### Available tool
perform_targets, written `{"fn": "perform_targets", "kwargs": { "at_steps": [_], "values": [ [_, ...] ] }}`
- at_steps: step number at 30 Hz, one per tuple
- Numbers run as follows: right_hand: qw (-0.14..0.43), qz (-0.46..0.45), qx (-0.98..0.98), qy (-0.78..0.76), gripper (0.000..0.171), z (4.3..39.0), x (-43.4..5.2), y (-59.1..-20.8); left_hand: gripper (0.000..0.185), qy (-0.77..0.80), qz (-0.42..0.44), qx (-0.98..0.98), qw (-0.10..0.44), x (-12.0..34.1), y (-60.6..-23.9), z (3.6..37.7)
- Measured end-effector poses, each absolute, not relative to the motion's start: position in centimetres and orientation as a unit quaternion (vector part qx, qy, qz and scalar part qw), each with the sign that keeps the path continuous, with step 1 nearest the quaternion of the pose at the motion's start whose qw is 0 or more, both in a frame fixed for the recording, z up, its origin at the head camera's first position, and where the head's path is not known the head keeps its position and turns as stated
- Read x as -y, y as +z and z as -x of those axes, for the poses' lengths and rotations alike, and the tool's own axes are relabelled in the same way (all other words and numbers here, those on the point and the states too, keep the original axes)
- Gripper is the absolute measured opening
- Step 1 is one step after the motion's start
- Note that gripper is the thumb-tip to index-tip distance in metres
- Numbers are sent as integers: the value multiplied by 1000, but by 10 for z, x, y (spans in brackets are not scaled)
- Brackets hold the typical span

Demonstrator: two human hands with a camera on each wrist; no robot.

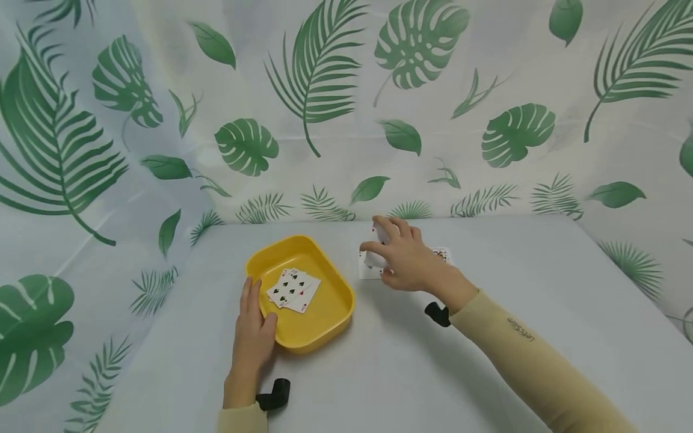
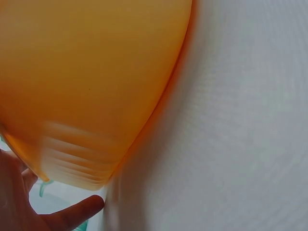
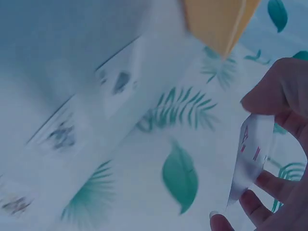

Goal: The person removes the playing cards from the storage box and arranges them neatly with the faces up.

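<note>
A yellow tray (image 1: 330, 325) sits on the table, with several overlapping playing cards (image 1: 292, 290) inside it. My left hand (image 1: 255, 331) rests along the tray's left side, fingers lying straight at the rim. From the left wrist, the tray's orange-looking wall (image 2: 96, 86) fills much of the picture, with the thumb stretched out beside it. To the right of the tray, my right hand (image 1: 406, 255) pinches a playing card (image 3: 250, 151) between thumb and fingertips; the card is bent and bears red marks. Beneath that hand are face-up cards (image 1: 370, 270) on the table, partly hidden.
Another face-up card (image 1: 443, 254) pokes out behind the right hand. Black wrist-worn pieces (image 1: 276, 394) show at both wrists. A white curtain with green leaves (image 1: 330, 132) hangs behind the pale table (image 1: 379, 373), along its far edge.
</note>
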State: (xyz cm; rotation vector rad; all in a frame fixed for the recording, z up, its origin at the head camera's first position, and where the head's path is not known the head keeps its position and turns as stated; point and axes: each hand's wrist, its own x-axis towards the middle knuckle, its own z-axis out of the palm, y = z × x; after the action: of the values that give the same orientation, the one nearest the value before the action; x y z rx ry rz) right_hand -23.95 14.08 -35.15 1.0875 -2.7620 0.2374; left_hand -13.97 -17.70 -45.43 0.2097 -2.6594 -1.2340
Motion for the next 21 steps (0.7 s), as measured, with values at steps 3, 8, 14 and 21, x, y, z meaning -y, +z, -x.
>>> {"fn": "perform_targets", "kwargs": {
  "at_steps": [3, 8, 14, 21],
  "values": [
    [75, -350, 931, 74, 50, 240, -164, -359, 72, -417, -72, 901, 101, 180, -455, 138],
    [55, -337, 936, 81, 57, 242, -206, -377, 73, -419, -73, 900, 98, 182, -456, 136],
    [30, -313, 945, 93, 60, 244, -254, -401, 74, -422, -72, 899, 91, 181, -455, 133],
    [3, -257, 963, 83, 64, 249, -301, -415, 73, -424, -60, 900, 86, 174, -454, 135]
  ]
}}
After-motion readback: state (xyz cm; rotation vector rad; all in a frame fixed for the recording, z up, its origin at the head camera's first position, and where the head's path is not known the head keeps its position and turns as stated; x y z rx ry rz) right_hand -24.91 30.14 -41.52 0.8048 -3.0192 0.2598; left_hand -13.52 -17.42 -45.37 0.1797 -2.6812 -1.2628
